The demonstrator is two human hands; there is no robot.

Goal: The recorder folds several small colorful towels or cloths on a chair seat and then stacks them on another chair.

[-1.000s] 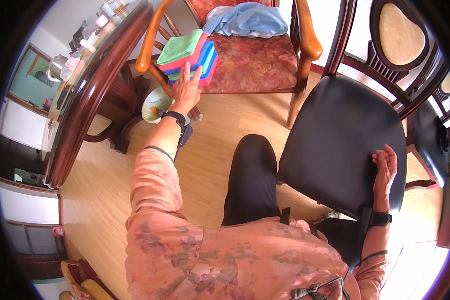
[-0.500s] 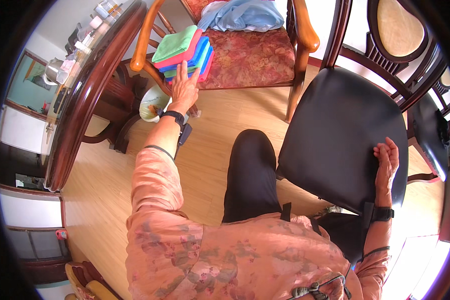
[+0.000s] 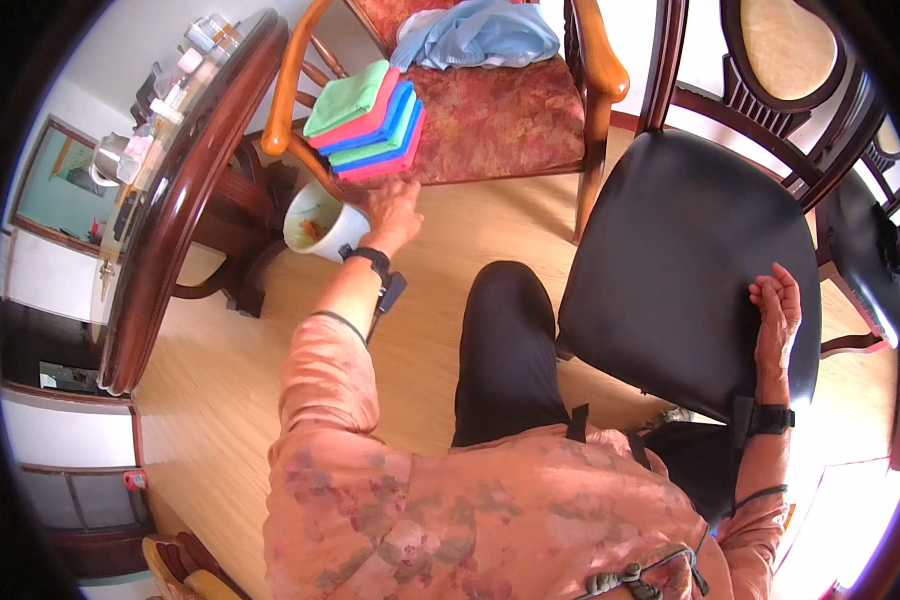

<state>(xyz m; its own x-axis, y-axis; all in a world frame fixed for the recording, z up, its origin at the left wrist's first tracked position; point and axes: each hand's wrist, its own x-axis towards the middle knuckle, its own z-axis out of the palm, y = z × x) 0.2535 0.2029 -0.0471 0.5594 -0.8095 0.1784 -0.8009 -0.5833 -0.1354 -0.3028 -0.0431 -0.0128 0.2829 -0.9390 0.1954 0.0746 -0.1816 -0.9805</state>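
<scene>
A neat stack of folded cloths [image 3: 370, 135] in green, pink and blue sits at the left front of the red patterned armchair seat [image 3: 500, 115]. Just below the stack, off the seat's front edge, is my left hand [image 3: 392, 212]. Its fingers are loosely bent and slightly apart, with nothing seen in them. Beside it stands a white bin [image 3: 342, 232] with some waste inside. My right hand [image 3: 776, 315] is over the right side of the black chair seat [image 3: 670, 260], its fingers a little curled and holding nothing.
A crumpled light blue cloth [image 3: 475, 35] lies at the back of the armchair. To the left, a dark wooden table [image 3: 195, 190] carries bottles, cups and small items. More dark chairs [image 3: 860, 250] stand at the right. Wooden flooring [image 3: 220, 400] spreads between them.
My left hand has come off the cloth stack and drawn back toward me, its pointing fingers now more bent. The stack stays put. My right hand has barely moved.
</scene>
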